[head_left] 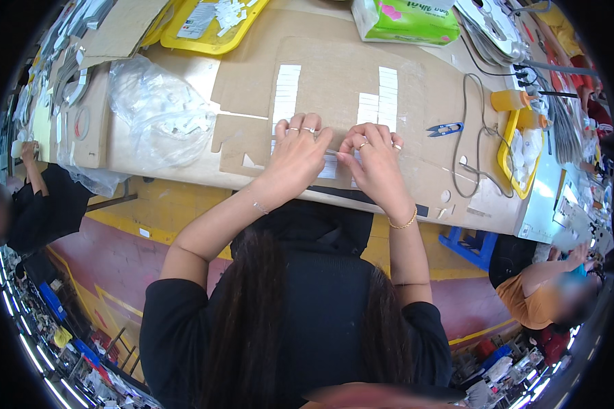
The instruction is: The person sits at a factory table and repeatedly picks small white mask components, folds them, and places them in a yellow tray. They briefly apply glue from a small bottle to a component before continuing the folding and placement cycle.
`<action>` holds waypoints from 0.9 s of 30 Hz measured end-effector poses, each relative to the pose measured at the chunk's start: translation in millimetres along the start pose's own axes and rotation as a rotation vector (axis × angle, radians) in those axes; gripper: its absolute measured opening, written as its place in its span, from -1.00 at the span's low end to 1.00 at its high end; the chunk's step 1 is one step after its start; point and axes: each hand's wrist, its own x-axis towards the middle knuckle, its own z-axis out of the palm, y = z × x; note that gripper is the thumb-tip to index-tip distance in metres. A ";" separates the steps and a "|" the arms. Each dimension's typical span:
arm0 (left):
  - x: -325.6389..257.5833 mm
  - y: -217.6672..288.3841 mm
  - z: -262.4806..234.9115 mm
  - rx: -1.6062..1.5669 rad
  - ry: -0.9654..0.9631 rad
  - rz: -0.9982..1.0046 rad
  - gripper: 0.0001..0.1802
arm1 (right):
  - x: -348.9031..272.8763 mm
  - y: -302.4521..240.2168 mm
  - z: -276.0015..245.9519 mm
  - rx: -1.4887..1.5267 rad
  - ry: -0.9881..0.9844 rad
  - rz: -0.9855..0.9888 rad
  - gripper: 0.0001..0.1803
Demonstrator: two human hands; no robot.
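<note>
On a sheet of brown cardboard (249,102) lie columns of small white strips, a left column (286,92) and a right column (387,95), with a shorter block (368,109) beside the right one. My left hand (299,150) and my right hand (375,160) work close together at the near part of the sheet, fingers bent and pinched. A thin pale strip (331,153) spans the gap between their fingertips. Just below it, more white strips (328,167) lie on the cardboard, partly hidden by my hands.
At the back stand a yellow tray (215,46) with white pieces and a green tissue pack (406,24). Clear plastic bags (160,112) lie left. To the right are blue thread snips (445,129), a grey cable (465,146), orange-yellow bottles (510,101) and another yellow tray (523,187).
</note>
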 end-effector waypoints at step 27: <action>-20.4 28.0 -87.7 -1.064 0.008 -0.043 -0.91 | -19.4 -40.4 -27.0 1.725 -0.014 0.227 -0.90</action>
